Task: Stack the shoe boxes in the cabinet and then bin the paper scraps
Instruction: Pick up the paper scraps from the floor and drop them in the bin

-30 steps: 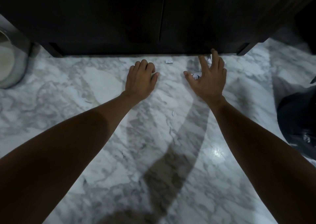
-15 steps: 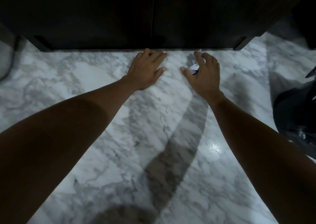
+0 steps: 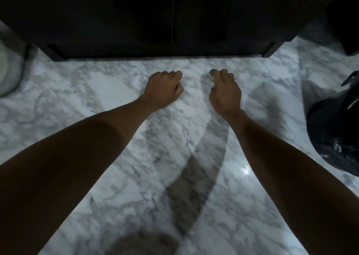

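Both hands (image 3: 194,88), seemingly crumpled scraps (image 3: 212,84)

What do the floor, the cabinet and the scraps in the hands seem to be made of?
Floor: polished marble or marble-look tile, grey veins and a bright glare spot.
Cabinet: dark, matt, perhaps wood or laminate; too dim to tell.
Scraps: crumpled white paper, gripped by the right hand; another in the left hand.

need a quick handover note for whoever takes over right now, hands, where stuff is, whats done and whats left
Left hand: curled round a small white paper scrap.
Right hand: curled round more white scraps.
Cabinet: doors closed; no shoe boxes in view.
Floor: one loose scrap lies between the forearms.
Black bag sits to the right.
Left: pick up that scrap, bin all.
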